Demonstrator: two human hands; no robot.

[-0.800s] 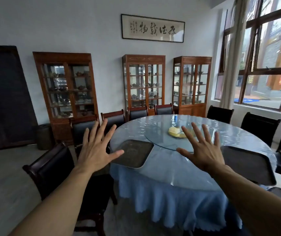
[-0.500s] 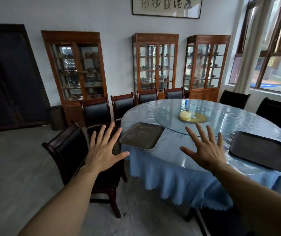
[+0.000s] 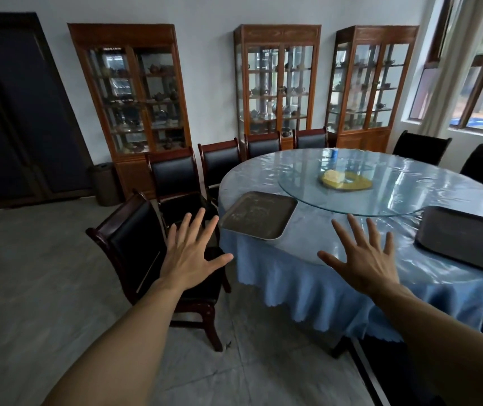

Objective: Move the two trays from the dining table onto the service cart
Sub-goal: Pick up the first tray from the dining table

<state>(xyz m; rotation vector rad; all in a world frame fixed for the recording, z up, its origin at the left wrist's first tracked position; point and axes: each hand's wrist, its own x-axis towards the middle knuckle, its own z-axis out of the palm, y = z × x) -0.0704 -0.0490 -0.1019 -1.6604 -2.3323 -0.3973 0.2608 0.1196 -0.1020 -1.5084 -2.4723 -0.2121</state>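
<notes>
Head view: left hand [image 3: 190, 256] and right hand [image 3: 361, 259] spread, empty; the overhanging grey rectangular metal tray [image 3: 259, 215] could tip off the round blue-clothed table [image 3: 307, 276] if nudged.

White plaster wall [image 3: 205, 13] across top of frame w/ three glass-fronted wooden display cabinets [image 3: 277, 80]. Dark panelled door [image 3: 20, 106] upper left. Grey stone-tile floor [image 3: 29, 288] lower left. Daylit wood-framed window [image 3: 480, 92] w/ pale curtain [image 3: 451, 63] upper right. Black-padded wooden chairs [image 3: 173, 174] mid-frame.

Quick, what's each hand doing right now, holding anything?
Left hand: open, fingers spread, holding nothing.
Right hand: open, fingers spread, holding nothing.
</notes>
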